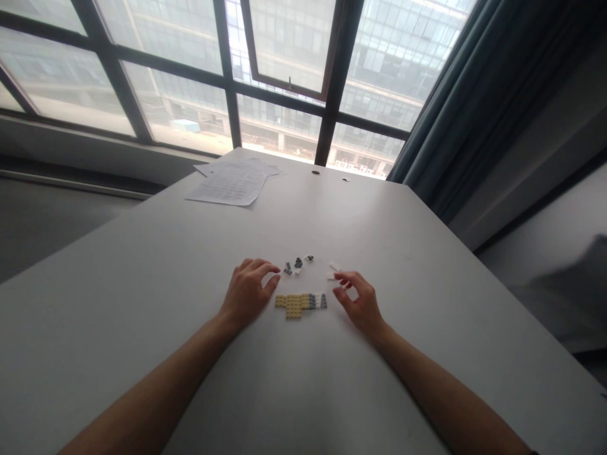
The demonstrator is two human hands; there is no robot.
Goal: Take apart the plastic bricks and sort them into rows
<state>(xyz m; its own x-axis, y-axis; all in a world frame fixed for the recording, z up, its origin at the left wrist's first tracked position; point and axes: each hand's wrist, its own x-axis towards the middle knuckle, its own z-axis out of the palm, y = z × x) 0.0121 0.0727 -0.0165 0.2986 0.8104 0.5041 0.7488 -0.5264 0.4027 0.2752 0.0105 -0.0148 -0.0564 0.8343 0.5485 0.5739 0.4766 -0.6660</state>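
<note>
Between my hands lies a flat build of studded toy bricks [294,302], tan on the left with grey and white parts at its right end. My left hand [251,287] rests beside it on the left, thumb and index finger apart, holding nothing I can see. On the other side my right hand [358,300] has its fingers curved and apart. Its fingertips are close to a flat white piece [331,276]; whether they touch it I cannot tell. Another thin white piece [334,266] lies just beyond. Small grey pieces [288,268] sit near my left fingertips.
Dark grey pieces [298,261], a white piece [298,272] and a black-and-white piece [310,258] lie beyond the build. Printed papers [227,186] overlap at the white table's [190,253] far left edge. Windows and a dark curtain [455,114] stand behind.
</note>
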